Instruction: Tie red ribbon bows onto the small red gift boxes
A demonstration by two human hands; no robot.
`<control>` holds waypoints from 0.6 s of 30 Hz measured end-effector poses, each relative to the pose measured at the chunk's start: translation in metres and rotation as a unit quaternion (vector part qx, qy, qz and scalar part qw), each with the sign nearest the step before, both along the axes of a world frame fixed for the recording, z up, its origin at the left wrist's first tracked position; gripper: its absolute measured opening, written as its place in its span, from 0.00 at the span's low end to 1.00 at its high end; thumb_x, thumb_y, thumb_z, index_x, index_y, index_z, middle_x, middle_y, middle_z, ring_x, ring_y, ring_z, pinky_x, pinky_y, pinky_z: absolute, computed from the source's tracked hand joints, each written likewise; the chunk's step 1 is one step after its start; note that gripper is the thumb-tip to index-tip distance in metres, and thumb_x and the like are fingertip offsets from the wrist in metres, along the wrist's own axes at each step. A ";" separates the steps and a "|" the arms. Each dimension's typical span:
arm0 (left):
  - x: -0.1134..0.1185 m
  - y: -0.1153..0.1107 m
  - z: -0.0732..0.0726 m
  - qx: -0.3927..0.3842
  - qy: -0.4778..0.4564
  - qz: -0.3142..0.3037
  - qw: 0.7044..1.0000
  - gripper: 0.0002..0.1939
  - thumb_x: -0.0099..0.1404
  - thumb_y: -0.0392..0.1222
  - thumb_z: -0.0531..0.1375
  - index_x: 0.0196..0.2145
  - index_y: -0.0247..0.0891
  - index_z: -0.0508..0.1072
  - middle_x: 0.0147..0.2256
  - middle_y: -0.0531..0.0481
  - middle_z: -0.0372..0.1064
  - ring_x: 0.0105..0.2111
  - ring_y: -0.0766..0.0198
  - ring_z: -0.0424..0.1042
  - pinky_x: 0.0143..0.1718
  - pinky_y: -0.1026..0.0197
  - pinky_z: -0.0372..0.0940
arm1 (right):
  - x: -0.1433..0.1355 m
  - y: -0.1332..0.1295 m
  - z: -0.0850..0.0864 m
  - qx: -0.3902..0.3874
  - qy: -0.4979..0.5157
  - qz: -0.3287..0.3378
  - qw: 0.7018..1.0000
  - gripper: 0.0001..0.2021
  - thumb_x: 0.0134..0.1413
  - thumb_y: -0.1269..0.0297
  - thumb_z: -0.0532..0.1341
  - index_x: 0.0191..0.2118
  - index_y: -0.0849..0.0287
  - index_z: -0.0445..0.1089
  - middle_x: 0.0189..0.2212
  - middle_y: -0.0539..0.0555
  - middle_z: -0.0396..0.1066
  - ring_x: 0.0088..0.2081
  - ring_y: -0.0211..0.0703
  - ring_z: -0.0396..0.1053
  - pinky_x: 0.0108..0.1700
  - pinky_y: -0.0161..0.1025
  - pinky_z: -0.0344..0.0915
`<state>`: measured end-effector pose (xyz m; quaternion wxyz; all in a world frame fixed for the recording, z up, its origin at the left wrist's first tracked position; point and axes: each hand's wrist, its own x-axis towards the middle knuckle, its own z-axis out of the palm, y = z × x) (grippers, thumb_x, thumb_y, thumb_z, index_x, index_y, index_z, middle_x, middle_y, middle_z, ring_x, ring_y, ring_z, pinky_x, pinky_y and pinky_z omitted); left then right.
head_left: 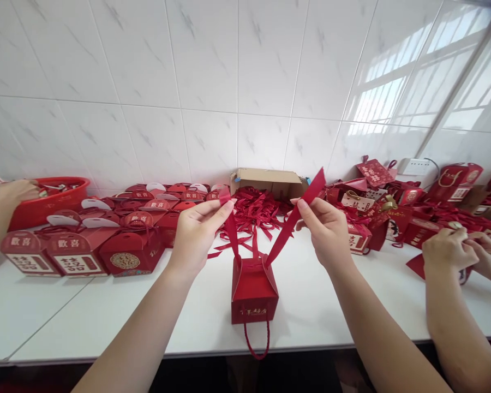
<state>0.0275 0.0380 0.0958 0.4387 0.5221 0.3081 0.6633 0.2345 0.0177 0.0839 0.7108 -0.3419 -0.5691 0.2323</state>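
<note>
Apart, both hands (196,233) (325,229) pinch seemingly one ribbon (283,234)

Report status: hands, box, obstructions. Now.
Left hand and right hand each pinching a red ribbon strip. Small red box upright on table. Loose ribbon pile behind it.

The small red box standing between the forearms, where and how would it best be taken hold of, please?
Probably by the lower side walls of the red box, from left and right: it stands upright, its narrowing top carries ribbon ends pinched by the left hand and right hand, and the cord handle loops out in front.
</note>
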 end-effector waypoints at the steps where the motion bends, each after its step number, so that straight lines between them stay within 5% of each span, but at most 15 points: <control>1: 0.002 0.001 0.002 0.008 0.003 -0.004 1.000 0.11 0.49 0.44 0.71 0.32 0.39 0.80 0.33 0.50 0.78 0.37 0.64 0.74 0.43 0.63 0.67 | -0.002 0.001 0.005 0.003 -0.007 0.012 1.000 0.10 0.53 0.58 0.64 0.38 0.59 0.75 0.27 0.50 0.71 0.25 0.34 0.66 0.25 0.31 0.64; 10: 0.011 0.003 0.016 0.061 0.005 -0.022 0.998 0.12 0.56 0.48 0.67 0.37 0.41 0.80 0.39 0.48 0.77 0.48 0.57 0.71 0.54 0.56 0.61 | -0.015 0.008 0.023 -0.010 -0.031 0.098 0.995 0.13 0.56 0.53 0.62 0.33 0.58 0.75 0.26 0.50 0.71 0.25 0.32 0.64 0.27 0.30 0.63; 18: 0.010 0.001 0.015 0.090 -0.007 -0.052 0.995 0.11 0.59 0.46 0.65 0.38 0.40 0.79 0.37 0.49 0.76 0.46 0.60 0.71 0.51 0.58 0.61 | -0.020 0.011 0.026 -0.015 -0.016 0.109 0.994 0.13 0.56 0.53 0.62 0.36 0.57 0.77 0.28 0.50 0.73 0.27 0.34 0.67 0.30 0.32 0.64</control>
